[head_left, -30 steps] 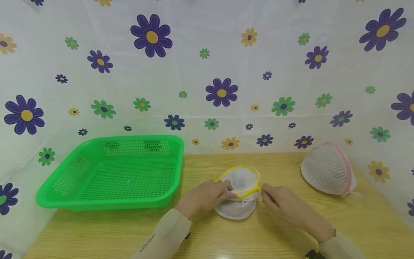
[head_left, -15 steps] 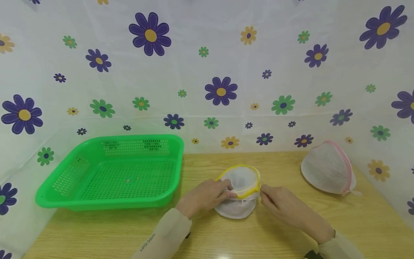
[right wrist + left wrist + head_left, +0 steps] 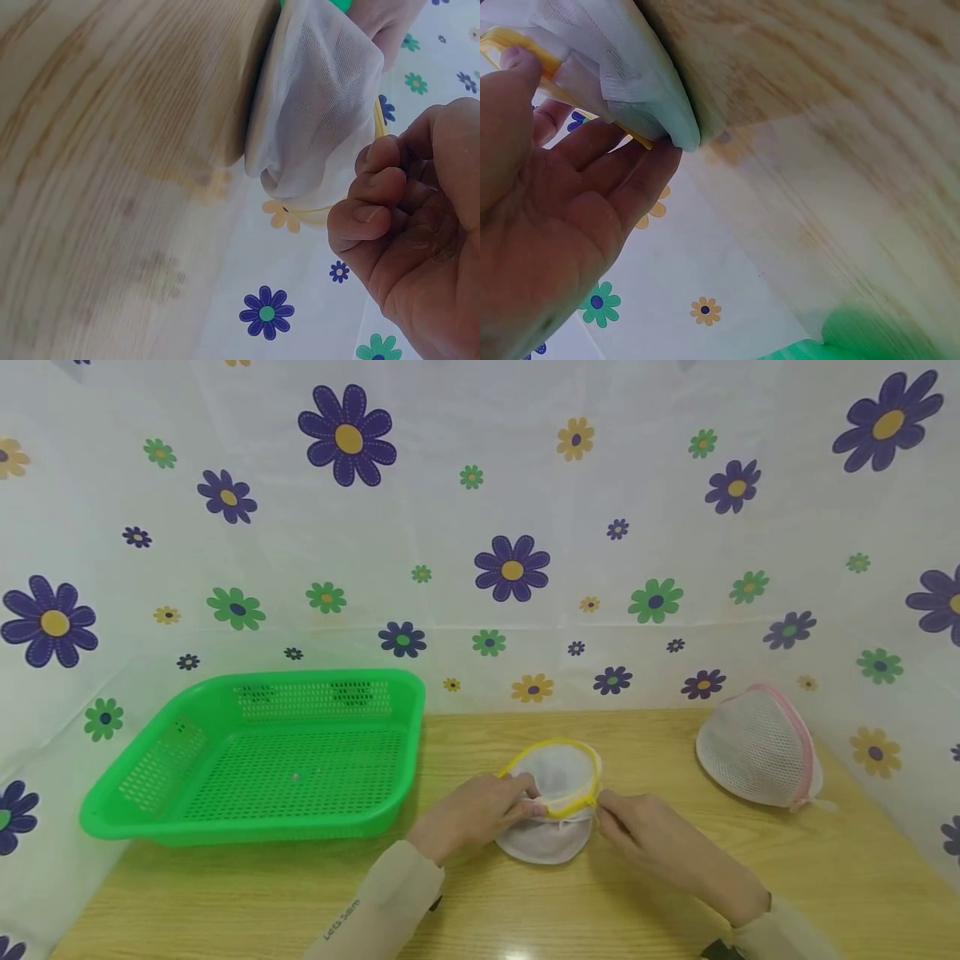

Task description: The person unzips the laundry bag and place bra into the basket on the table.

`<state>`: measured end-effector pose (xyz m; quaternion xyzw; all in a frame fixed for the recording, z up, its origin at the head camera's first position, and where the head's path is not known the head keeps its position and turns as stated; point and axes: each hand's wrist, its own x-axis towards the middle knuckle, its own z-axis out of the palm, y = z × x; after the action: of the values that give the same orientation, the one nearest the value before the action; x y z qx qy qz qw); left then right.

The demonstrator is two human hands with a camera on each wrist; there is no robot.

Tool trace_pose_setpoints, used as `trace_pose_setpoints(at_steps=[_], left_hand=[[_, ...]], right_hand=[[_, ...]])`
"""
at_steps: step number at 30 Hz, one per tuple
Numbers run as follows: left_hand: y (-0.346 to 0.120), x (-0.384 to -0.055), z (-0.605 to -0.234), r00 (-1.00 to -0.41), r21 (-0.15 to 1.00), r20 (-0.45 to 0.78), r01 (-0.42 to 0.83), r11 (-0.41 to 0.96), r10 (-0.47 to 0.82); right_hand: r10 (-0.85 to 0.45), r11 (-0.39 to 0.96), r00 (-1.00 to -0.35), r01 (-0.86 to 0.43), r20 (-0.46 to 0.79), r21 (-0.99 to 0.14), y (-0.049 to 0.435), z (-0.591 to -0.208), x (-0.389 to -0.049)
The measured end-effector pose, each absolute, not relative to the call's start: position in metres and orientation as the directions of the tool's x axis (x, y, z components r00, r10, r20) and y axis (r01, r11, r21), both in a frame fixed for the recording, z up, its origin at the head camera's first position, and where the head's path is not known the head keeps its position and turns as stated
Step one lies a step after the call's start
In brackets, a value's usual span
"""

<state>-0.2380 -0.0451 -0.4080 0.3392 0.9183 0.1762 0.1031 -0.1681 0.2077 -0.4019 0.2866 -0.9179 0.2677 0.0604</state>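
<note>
A small white mesh laundry bag (image 3: 545, 841) with a yellow zipper rim (image 3: 564, 812) sits on the table, its round mouth facing up. My left hand (image 3: 480, 814) pinches the left front of this rim, thumb outside and fingers reaching into the mouth. In the left wrist view the thumb of the left hand (image 3: 562, 202) presses on the yellow edge. My right hand (image 3: 663, 843) pinches at the right end of the rim, where the zipper pull is; the pull itself is hidden by the fingers. The right wrist view shows the right hand (image 3: 420, 217) with fingers curled beside the bag (image 3: 319, 105).
A green perforated plastic basket (image 3: 405, 777) stands on the left of the wooden table (image 3: 480, 902). At the back right lies another white mesh bag (image 3: 753, 747), with a pink zipper edge. A white flower-printed sheet (image 3: 420, 510) hangs behind and at the sides.
My right hand has shifted slightly left along the front right of the yellow rim. The left hand keeps its hold on the bag. The whole head view has drifted a little.
</note>
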Motion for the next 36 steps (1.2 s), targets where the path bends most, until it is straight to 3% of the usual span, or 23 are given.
trace_pose_setpoints(at_steps=[13,18,25,36], left_hand=[[-0.041,-0.238,-0.407,-0.764,0.400,-0.092,0.559,0.727,0.638],[-0.043,-0.237,-0.405,-0.748,0.406,-0.091,0.575,0.711,0.657],[-0.054,-0.240,-0.409,-0.711,0.411,-0.057,0.622,0.666,0.700],[-0.048,-0.236,-0.416,-0.647,0.212,0.136,0.759,0.615,0.751]], right_hand=[[-0.494,0.698,-0.833,-0.551,0.249,-0.457,0.207,-0.402,-0.168],[-0.461,0.721,-0.862,-0.502,0.210,-0.479,0.211,-0.398,-0.170],[-0.421,0.754,-0.853,-0.518,0.309,-0.404,0.220,-0.400,-0.178],[-0.441,0.755,-0.813,-0.565,0.381,-0.332,0.221,-0.402,-0.179]])
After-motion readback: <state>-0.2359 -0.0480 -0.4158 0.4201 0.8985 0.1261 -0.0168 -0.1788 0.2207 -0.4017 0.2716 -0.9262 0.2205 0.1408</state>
